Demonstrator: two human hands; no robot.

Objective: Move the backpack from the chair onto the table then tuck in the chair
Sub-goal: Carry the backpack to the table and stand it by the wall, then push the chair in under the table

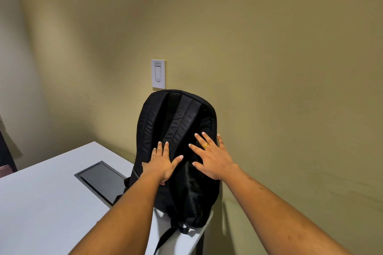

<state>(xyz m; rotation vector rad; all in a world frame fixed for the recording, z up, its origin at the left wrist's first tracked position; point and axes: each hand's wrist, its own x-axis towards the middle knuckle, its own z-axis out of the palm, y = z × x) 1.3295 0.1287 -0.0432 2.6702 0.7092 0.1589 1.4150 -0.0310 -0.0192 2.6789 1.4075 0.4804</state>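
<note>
Bare forearms (124, 213), 2 of them, come up from 6 o'clock and end in hands laid flat on the black backpack (157, 122). At the centre of the view the left hand (160, 164) rests on the pack's lower part, fingers straight and spread, gripping nothing. Just beside it toward 3 o'clock, the right hand (213, 158) presses the same way with splayed fingers and wears a gold ring (205, 145). The backpack stands upright on the end of the white surface (51, 203) nearest the tan wall (269, 47), shoulder straps facing the camera. Its top points to 12 o'clock, just under a white light switch (158, 74). One loose strap (165, 236) hangs off the surface edge toward 6 o'clock. At 9 o'clock from the pack, a dark recessed panel (101, 180) is set into the surface.
</note>
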